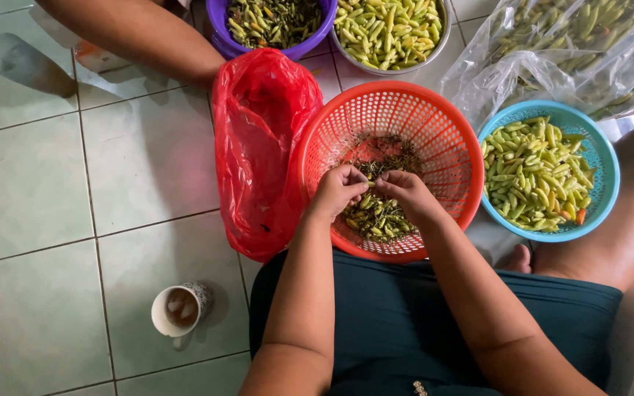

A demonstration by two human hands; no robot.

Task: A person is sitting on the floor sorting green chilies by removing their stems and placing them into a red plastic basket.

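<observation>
Pinching one small green chili [369, 184] between both sets of fingers, you hold your left hand [337, 189] and right hand [406, 193] together over the middle of the orange-red basket [434, 125], fingers narrow and shut on that chili. Below them lies a heap of green chilies [376, 218], with dark stem bits [394, 154] toward the far wall. The basket's near rim touches your lap; its left rim presses the red plastic bag [258, 139]; its right rim sits just beside the teal basket [605, 176] of yellow-green chilies. Far side is crowded: purple bowl [221, 29], metal bowl [434, 44], clear bag of chilies [552, 51]. Another person's arm [148, 33] reaches in at the top left. Open room is only on the left: bare floor tiles [31, 198], with a white mug [177, 309] near your left elbow.
</observation>
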